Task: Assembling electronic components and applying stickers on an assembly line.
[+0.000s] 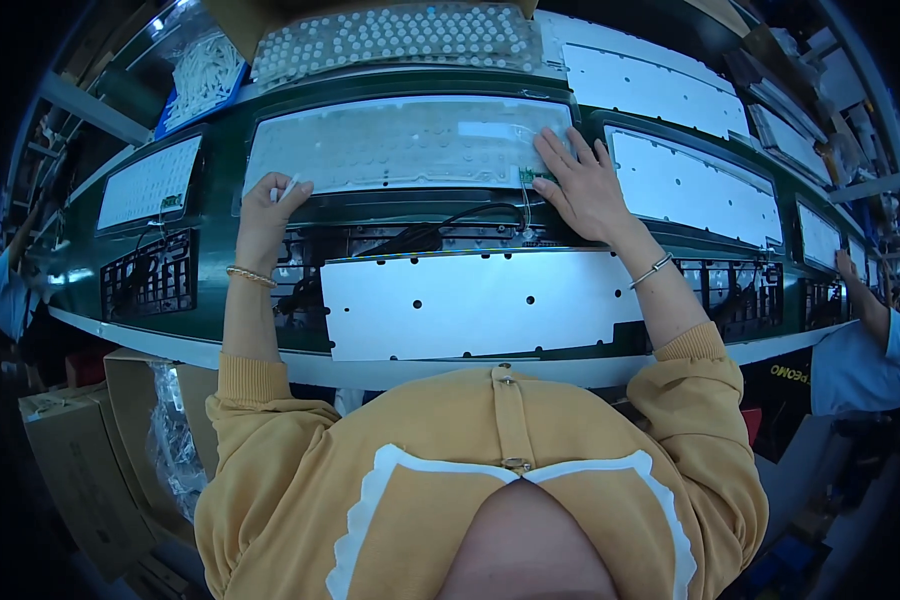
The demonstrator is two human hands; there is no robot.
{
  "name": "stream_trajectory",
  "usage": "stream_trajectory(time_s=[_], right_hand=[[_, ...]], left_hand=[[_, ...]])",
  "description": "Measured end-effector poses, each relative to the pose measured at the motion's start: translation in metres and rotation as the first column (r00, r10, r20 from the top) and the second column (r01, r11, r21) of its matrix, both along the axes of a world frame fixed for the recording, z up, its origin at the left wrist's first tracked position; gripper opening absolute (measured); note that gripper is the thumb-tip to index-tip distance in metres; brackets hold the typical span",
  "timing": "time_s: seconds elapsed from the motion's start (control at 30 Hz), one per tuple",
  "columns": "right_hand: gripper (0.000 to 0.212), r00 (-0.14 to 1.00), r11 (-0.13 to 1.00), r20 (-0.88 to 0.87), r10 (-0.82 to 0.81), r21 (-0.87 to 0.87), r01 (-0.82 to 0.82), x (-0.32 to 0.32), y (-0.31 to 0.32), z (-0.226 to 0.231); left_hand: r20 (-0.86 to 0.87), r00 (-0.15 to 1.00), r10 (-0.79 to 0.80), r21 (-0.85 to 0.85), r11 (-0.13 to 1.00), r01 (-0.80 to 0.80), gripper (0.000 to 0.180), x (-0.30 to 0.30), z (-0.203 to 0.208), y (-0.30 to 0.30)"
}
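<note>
A translucent keyboard membrane sheet (370,140) lies in a dark-rimmed recess on the green bench. My left hand (270,208) is at its near left corner, thumb and fingers pinched on a small white piece (288,188) whose kind I cannot make out. Over the sheet's right end my right hand (588,190) rests with fingers spread, its thumb beside a small green circuit board (531,175). Thin wires run from that board toward a black keyboard frame (460,237) with a coiled black cable (410,238). Nearer me, a white metal plate (470,305) covers part of the frame.
Rubber dome sheets (400,40) are stacked at the back. A blue tray (232,92) of white sticks stands back left. More white plates (690,185) lie to the right. Another person's hand (848,268) reaches in at far right. An open cardboard box (130,400) sits below, left.
</note>
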State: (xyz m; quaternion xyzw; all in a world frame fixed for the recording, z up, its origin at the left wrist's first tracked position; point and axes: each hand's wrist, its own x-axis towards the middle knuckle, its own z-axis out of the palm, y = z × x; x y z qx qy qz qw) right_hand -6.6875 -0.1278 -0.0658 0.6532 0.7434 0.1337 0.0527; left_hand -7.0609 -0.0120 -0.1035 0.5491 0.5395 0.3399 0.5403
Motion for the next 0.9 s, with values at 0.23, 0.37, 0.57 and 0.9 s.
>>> stream_trajectory(time_s=[0.23,0.37,0.57,0.9], right_hand=[[0.047,0.989,0.982,0.078,0.128,0.131,-0.137,-0.015,0.003,0.002],[0.033,0.369,0.938,-0.863,-0.345,-0.309,0.154,-0.059,0.019,0.049],[0.015,-0.024,0.91,-0.928,-0.373,-0.371,0.188,-0.038,0.04,0.058],[0.008,0.153,0.778,-0.788,-0.596,-0.519,0.354,-0.01,0.072,0.016]], left_hand=[[0.245,0.875,-0.418,0.041,0.906,0.421,0.01,0.066,0.045,-0.001],[0.189,0.816,-0.546,0.288,0.825,0.485,0.006,0.121,0.045,-0.002],[-0.021,0.841,-0.541,0.374,0.776,0.508,0.003,0.177,0.047,-0.001],[-0.581,0.786,-0.212,0.727,0.299,0.618,0.01,0.195,-0.004,0.023]])
